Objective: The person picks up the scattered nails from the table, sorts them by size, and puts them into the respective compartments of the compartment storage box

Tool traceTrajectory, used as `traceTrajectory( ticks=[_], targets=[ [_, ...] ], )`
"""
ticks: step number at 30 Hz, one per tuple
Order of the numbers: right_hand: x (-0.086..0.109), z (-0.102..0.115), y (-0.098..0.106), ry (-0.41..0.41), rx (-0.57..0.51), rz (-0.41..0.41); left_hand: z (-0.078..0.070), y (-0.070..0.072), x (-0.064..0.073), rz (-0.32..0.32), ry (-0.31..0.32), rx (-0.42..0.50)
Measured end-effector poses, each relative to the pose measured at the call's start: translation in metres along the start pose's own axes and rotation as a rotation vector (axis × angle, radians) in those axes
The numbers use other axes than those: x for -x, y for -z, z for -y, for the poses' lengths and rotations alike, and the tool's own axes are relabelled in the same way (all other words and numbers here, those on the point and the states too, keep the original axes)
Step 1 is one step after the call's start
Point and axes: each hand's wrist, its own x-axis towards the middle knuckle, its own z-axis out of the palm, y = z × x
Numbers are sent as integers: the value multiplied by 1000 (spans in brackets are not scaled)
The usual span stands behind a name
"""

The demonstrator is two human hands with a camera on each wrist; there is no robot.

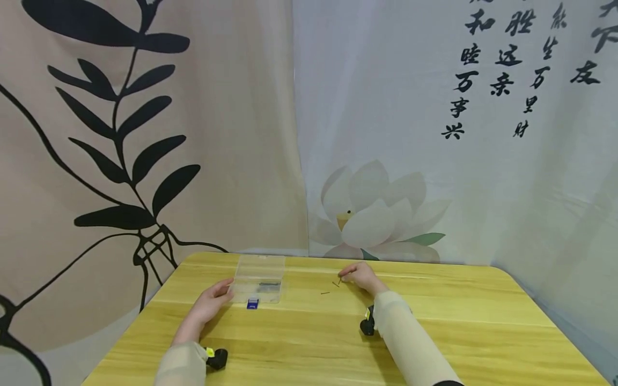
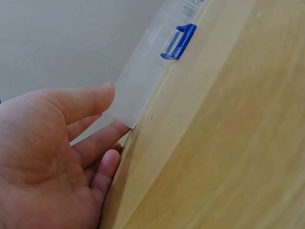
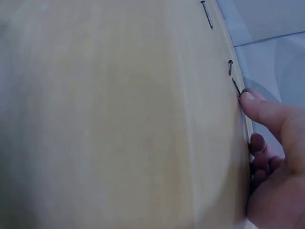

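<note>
A clear plastic box [image 1: 246, 295] with its lid [image 1: 262, 266] raised stands toward the far side of the table, a blue latch [image 1: 252, 304] on its front. Dark thin nails [image 1: 269, 284] show in its right part. My left hand [image 1: 215, 300] holds the box by its left side, thumb and fingers at the corner [image 2: 128, 117]. To the right, my right hand [image 1: 359, 275] pinches a nail [image 3: 236, 88] between thumb and index finger, the other fingers curled. Two more nails lie on the table by it, one close to the fingertips [image 3: 230, 67] and one farther off [image 3: 207, 14].
The yellow wood-grain table [image 1: 299, 343] has rounded far corners. Its far edge runs close behind the box and the right hand. Printed curtains [image 1: 251, 134] hang beyond it. A small black camera sits on each wrist.
</note>
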Motion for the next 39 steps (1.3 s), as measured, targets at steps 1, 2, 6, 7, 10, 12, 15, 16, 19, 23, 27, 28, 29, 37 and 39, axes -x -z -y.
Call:
traceTrajectory(
  ticks=[1, 2, 6, 7, 10, 12, 15, 16, 19, 23, 27, 28, 29, 37, 39],
  targets=[
    [0, 0, 0, 4, 8, -2, 0, 0, 0, -2, -1, -1],
    [-1, -1, 0, 4, 11, -3, -1, 0, 0, -3, -2, -1],
    [-2, -3, -1, 9, 33, -10, -1, 0, 0, 0, -9, -1],
    [-3, -3, -1, 11, 36, -11, -1, 0, 0, 2, -9, 1],
    [-3, -4, -2, 17, 42, -13, 0, 0, 1, 6, -8, 4],
    [-1, -4, -2, 18, 45, -11, 0, 0, 1, 8, -8, 6],
    [-1, -2, -2, 24, 53, -14, 1, 0, 0, 5, -11, 3],
    [-1, -2, -2, 27, 56, -17, 1, 0, 0, 5, -10, 1],
    [-1, -1, -3, 18, 49, -22, 0, 0, 0, 5, -1, 2],
    [1, -1, -2, 4, 47, -16, 0, 0, -1, 9, 8, 6],
    [0, -2, -1, 7, 50, -3, 0, 0, -1, 9, 10, 10],
    [0, -3, -1, 8, 49, -1, 0, 0, -1, 10, 11, 11],
    [0, -4, -1, 6, 49, 2, 0, 0, -1, 8, 12, 15],
    [2, -4, 0, 15, 65, 17, 1, 0, -1, 13, 17, 16],
    [3, -2, 0, 23, 72, 16, 1, 0, -1, 11, 20, 14]
  ],
)
